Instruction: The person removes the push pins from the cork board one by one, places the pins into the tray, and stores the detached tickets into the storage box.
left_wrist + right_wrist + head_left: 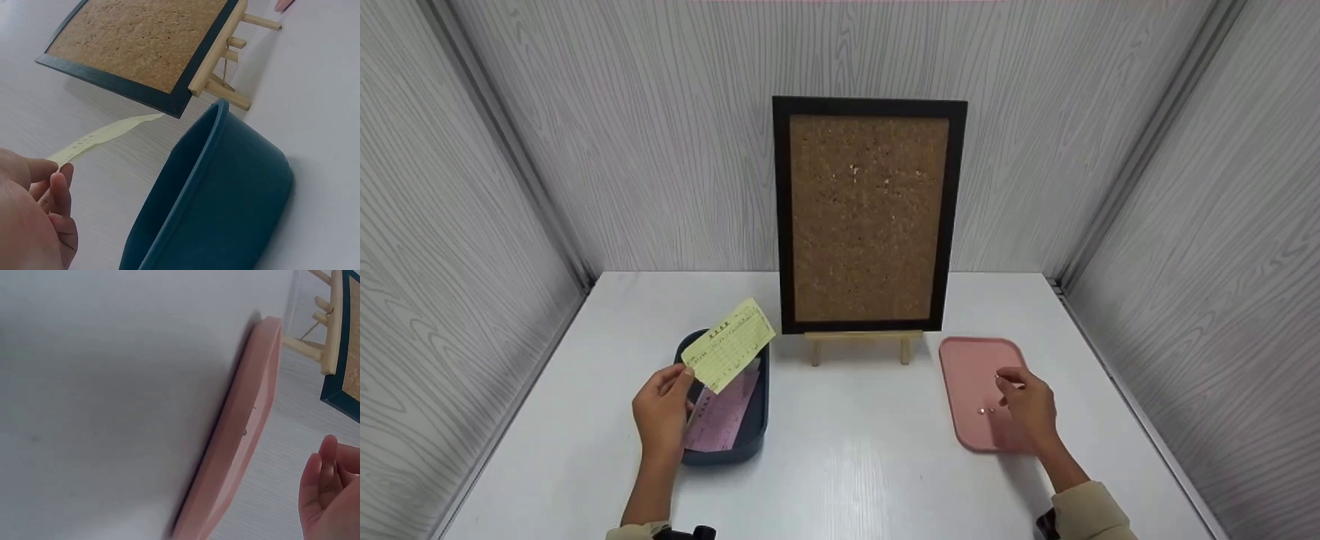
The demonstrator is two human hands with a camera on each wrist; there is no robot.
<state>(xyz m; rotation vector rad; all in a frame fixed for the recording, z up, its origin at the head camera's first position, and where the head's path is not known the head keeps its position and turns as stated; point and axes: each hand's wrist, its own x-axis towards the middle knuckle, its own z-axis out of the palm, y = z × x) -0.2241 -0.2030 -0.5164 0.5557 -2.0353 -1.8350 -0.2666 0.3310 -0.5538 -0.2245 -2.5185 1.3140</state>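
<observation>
My left hand [661, 409] pinches a yellow printed paper slip [729, 345] by its lower left corner, thumb on top. The slip is tilted above a dark blue plastic bin [755, 431], in which a pink printed slip [724, 416] lies. Seen edge-on in the left wrist view, the yellow slip [107, 134] bends slightly. My right hand [1030, 405] is over a pink tray [971, 367], thumb and fingertips together with a tiny silvery tack glinting between them. Two small shiny tacks [986, 411] lie on the tray. In the right wrist view the pinched tack is hidden.
A black-framed cork board [866, 225] stands on a small wooden easel [862, 337] at the back middle, between bin and tray. The white table [847, 465] is enclosed by pale wood-grain panels [675, 150] at the back and both sides.
</observation>
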